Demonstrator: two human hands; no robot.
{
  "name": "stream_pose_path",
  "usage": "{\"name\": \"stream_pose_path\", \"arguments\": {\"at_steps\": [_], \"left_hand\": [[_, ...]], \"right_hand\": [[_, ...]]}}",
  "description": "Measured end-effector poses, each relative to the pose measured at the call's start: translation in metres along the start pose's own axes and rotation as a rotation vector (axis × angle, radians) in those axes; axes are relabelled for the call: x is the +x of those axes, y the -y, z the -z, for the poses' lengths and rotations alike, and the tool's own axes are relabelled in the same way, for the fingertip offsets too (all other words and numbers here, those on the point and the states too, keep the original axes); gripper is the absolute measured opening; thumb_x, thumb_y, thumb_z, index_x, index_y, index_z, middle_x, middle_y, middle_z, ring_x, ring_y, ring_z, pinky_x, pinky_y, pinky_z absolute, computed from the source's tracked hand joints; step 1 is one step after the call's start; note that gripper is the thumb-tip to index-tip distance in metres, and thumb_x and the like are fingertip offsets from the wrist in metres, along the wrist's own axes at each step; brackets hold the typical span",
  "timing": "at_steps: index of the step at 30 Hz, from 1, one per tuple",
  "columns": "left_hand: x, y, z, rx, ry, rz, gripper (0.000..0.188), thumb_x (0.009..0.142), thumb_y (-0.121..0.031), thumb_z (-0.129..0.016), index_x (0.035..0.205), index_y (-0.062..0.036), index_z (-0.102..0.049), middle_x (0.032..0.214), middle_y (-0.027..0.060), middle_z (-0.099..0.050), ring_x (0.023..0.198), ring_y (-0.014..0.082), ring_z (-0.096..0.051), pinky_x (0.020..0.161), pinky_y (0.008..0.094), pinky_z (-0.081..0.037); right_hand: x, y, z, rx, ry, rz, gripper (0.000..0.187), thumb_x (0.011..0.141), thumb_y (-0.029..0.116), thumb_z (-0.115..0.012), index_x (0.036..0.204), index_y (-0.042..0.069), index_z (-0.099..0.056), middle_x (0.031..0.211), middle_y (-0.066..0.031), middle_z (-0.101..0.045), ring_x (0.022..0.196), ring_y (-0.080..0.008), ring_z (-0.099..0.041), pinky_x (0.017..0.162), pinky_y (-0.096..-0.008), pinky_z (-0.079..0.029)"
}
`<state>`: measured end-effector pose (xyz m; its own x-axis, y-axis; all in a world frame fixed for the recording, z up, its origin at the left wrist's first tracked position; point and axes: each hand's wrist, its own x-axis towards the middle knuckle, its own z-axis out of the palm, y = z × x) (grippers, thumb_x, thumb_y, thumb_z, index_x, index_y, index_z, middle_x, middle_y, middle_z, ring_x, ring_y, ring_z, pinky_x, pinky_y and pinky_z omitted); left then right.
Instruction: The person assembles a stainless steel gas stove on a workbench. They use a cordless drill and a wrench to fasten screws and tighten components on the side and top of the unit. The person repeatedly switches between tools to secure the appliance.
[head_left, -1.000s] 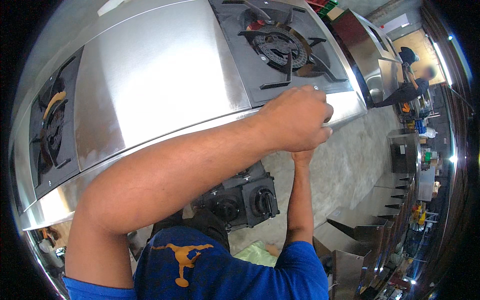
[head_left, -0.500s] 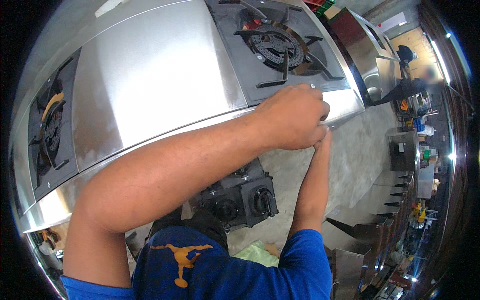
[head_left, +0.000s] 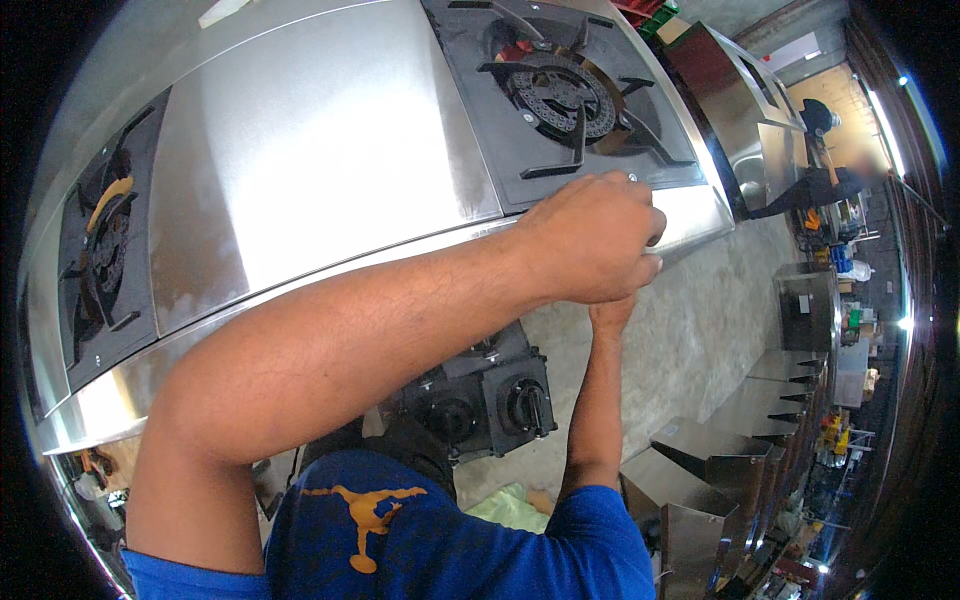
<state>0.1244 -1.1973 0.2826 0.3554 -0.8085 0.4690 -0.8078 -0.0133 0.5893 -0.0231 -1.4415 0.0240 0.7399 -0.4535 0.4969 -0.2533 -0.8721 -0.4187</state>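
The left hand (head_left: 600, 238) curls narrow at the front edge of the steel stove (head_left: 320, 130), upper centre; the right hand (head_left: 612, 314) sits mostly hidden below, so I cannot tell what either grip holds. Probably they brace one spot together. Rightward, concrete floor (head_left: 690, 330) likely gives elbow room.

Bare right hand (head_left: 612, 313): mostly hidden behind the bare left hand (head_left: 600, 237); we cannot see its fingers.
Left grip: we cannot tell what its curled fingers hold, if anything.
Dark-grey square burner panel (head_left: 508, 152): far corner cut by view's top edge.
Dark-clothed co-worker (head_left: 803, 192): head blurred.
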Motion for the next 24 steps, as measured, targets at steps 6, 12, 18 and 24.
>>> {"name": "stream_pose_path", "arguments": {"at_steps": [6,12,18,24], "left_hand": [[-0.001,0.0,-0.001,0.004,0.002,0.004,0.031,0.084,-0.031,-0.067,0.093,-0.0019,-0.069,0.099,0.0176,-0.063,0.101,0.0368,-0.059,0.088,0.0484,-0.05],[0.0,-0.001,0.0,0.022,0.015,0.01,0.031,0.084,-0.032,-0.067,0.093,-0.0022,-0.069,0.098,0.0176,-0.063,0.101,0.0372,-0.059,0.088,0.0487,-0.05],[0.0,-0.001,0.0,0.014,0.029,0.018,0.031,0.084,-0.031,-0.067,0.093,-0.0022,-0.069,0.098,0.0174,-0.063,0.102,0.0372,-0.059,0.089,0.0487,-0.049],[0.0,-0.001,-0.001,0.01,0.014,0.007,0.031,0.084,-0.031,-0.067,0.093,-0.0019,-0.069,0.099,0.0177,-0.063,0.103,0.0372,-0.059,0.09,0.0485,-0.049]], "right_hand": [[0.008,0.03,0.006,0.037,0.091,-0.102,0.04,0.088,0.028,-0.065,0.121,0.007,-0.058,0.115,-0.022,-0.061,0.108,-0.0448,-0.056,0.086,-0.0518,-0.047],[0.018,0.046,0.015,0.047,0.101,0.101,0.037,0.087,0.033,-0.066,0.114,0.007,-0.061,0.112,-0.0219,-0.061,0.105,-0.044,-0.057,0.082,-0.0518,-0.046],[0.016,0.045,0.014,-0.014,0.142,0.036,0.033,0.087,0.028,-0.067,0.11,0.006,-0.062,0.107,-0.0192,-0.062,0.1,-0.042,-0.059,0.083,-0.0517,-0.046],[0.015,0.02,0.005,-0.119,0.088,0.264,0.032,0.086,0.027,-0.068,0.108,0.006,-0.062,0.104,-0.0181,-0.063,0.098,-0.0409,-0.059,0.083,-0.0512,-0.046]]}}
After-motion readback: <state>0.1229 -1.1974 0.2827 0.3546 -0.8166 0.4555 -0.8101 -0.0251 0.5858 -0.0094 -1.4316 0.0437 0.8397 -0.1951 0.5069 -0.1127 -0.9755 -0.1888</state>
